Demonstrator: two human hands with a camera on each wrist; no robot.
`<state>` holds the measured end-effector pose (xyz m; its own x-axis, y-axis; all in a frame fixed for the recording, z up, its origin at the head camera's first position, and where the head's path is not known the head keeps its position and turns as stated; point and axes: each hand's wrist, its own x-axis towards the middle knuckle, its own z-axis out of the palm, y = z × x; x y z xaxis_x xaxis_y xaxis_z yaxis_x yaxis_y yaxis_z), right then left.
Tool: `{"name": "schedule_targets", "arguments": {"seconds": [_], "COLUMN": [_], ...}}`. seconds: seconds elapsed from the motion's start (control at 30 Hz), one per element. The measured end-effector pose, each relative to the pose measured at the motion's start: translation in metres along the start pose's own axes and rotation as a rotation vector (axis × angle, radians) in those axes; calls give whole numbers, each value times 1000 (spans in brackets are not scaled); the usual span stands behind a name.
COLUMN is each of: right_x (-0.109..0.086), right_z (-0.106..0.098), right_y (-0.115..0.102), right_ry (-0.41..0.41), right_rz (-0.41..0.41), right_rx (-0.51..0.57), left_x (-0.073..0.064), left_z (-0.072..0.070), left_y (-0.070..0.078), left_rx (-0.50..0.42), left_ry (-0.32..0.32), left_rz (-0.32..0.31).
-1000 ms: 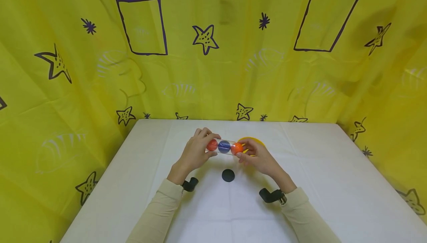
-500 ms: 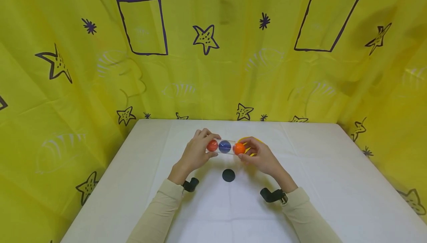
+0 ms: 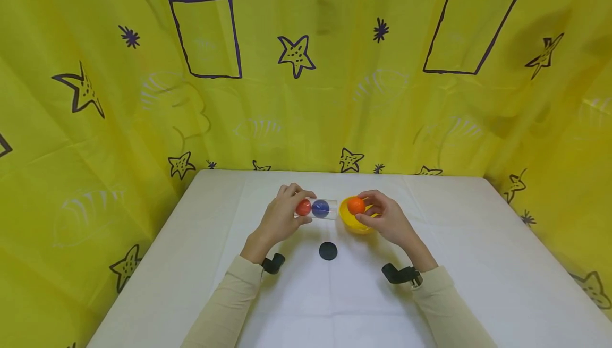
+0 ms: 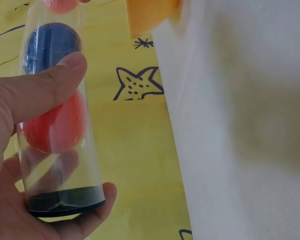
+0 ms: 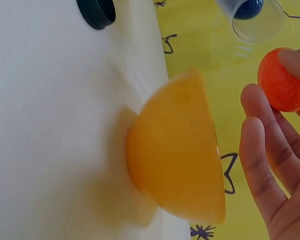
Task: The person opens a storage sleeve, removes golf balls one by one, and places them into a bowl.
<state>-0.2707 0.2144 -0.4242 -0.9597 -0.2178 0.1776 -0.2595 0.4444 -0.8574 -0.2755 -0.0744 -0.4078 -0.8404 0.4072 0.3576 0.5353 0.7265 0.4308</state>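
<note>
My left hand (image 3: pixel 280 219) grips a clear plastic tube (image 4: pixel 92 165) lying sideways above the table, its open end facing right. Inside it are a red ball (image 4: pixel 55 127) and a blue ball (image 3: pixel 321 209); a black cap (image 4: pixel 65 201) closes the end by my palm. Thumb and fingers of my right hand (image 3: pixel 388 220) pinch an orange ball (image 5: pixel 284 82), out past the tube's mouth. Below that ball stands a yellow bowl (image 5: pixel 175 150), which the ball overlaps in the head view.
A loose black cap (image 3: pixel 328 251) lies on the white-covered table (image 3: pixel 306 300), nearer than the bowl. Yellow patterned curtain (image 3: pixel 334 114) hangs behind the table and along both sides.
My right hand has drawn the orange ball out of the tube's open end and carried it right, over the bowl. The left hand and tube stay almost in place.
</note>
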Motion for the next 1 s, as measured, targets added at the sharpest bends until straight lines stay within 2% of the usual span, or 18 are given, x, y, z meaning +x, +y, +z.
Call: {"name": "schedule_targets", "arguments": {"seconds": [0.47,0.67,1.0], "right_x": [-1,-1,1], "right_z": [-19,-20,-17], "right_y": [13,21,31], "right_ry": [98,125,133], "right_rz": [8,-22,4], "right_rx": [-106,-131,-163], "left_x": [1,1,1], "left_z": [3,3,1], "left_y": [-2,-2,0], "left_rx": [-19,-12,-29], "left_ry": [6,6,0], "left_rz": [-3,-12,-13]}}
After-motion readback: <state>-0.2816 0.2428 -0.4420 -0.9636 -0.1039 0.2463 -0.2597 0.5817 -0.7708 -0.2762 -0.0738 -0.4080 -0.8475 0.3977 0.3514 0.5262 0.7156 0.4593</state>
